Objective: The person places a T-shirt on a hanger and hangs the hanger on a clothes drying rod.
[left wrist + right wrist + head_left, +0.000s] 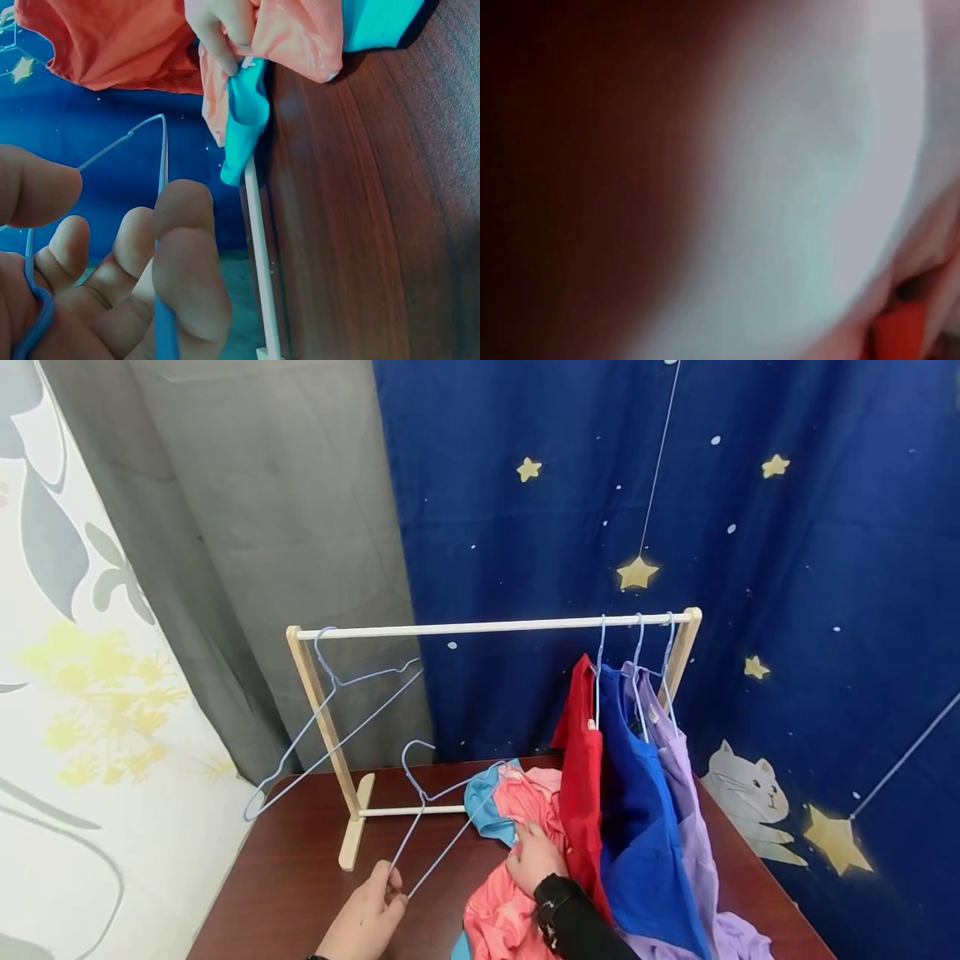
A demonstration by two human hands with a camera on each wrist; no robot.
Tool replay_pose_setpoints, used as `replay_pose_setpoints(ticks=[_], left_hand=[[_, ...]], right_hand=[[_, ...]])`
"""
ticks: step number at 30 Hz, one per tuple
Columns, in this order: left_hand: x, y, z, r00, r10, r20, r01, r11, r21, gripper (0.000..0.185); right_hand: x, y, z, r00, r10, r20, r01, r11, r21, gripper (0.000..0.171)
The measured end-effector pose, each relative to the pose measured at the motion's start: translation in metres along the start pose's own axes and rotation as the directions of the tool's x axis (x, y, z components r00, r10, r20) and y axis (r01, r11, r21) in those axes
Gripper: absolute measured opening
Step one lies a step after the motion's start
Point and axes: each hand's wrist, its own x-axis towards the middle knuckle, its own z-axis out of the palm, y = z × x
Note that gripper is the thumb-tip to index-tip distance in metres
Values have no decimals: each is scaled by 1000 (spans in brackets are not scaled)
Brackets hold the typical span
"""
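Observation:
My left hand [375,906] grips the lower corner of a light blue wire hanger [431,810] that leans up over the dark wooden table [300,877]. In the left wrist view its fingers [150,285] curl round the wire [163,157]. My right hand [534,857], in a black sleeve, rests on a crumpled pink shirt [502,910] with teal trim, just right of the hanger. From the left wrist, the right hand's fingers [225,30] pinch the pink cloth [300,34] at its teal edge [247,112]. The right wrist view is a blur of close cloth.
A small wooden rack with a white rod [487,627] stands at the table's back. An empty blue hanger [337,710] hangs at its left end. Red [583,793], blue [637,827] and purple [693,827] shirts hang at the right. Curtains close in behind.

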Motion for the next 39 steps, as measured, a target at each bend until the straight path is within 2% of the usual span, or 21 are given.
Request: replay_pose_setpoints(ticks=[4, 7, 10, 13, 15, 17, 20, 23, 25, 27, 28, 31, 35, 39], left_hand=[[-3, -3, 2, 999, 7, -33, -7, 1000, -13, 21], [-4, -3, 3, 999, 11, -34, -12, 999, -40, 20], [-3, -2, 5, 1000, 12, -11, -13, 997, -78, 19], [-2, -1, 7, 1000, 16, 24, -13, 992, -126, 18], [-1, 0, 8, 999, 18, 33, -13, 989, -147, 18], [-1, 1, 8, 999, 20, 36, -14, 987, -162, 18], [-1, 3, 8, 999, 14, 36, -8, 986, -169, 18], [0, 5, 7, 999, 6, 43, 1, 986, -168, 18], [0, 6, 7, 999, 6, 46, 1, 986, -165, 18], [1, 6, 7, 999, 8, 47, 0, 986, -165, 18], [1, 6, 8, 999, 10, 46, -2, 986, -166, 18], [0, 5, 10, 999, 15, 48, -7, 985, -172, 18], [-3, 0, 12, 999, 16, 51, -6, 983, -182, 18], [-3, -1, 12, 999, 17, 36, -11, 989, -150, 18]], right_hand=[[4, 1, -3, 994, 102, -31, -97, 985, 141, 44], [12, 1, -6, 977, 200, -72, -171, 941, 291, 35], [19, 2, -11, 937, 342, -70, -279, 855, 437, 20], [24, 1, -16, 877, 477, -58, -382, 765, 519, 10], [27, 1, -20, 842, 536, -65, -422, 728, 541, 12], [30, 1, -22, 827, 556, -84, -427, 718, 549, 15], [35, 2, -22, 849, 519, -101, -391, 744, 541, 13], [43, 5, -21, 909, 400, -114, -305, 828, 471, 27], [47, 7, -20, 950, 291, -113, -229, 896, 381, 35], [51, 9, -20, 978, 181, -102, -147, 950, 276, 34], [53, 9, -20, 987, 136, -81, -115, 967, 229, 32], [56, 8, -23, 999, 52, 1, -52, 992, 116, 23], [58, 1, -26, 989, 55, 135, -65, 996, 69, 22], [54, -7, -23, 981, 46, 187, -51, 998, 22, 30]])
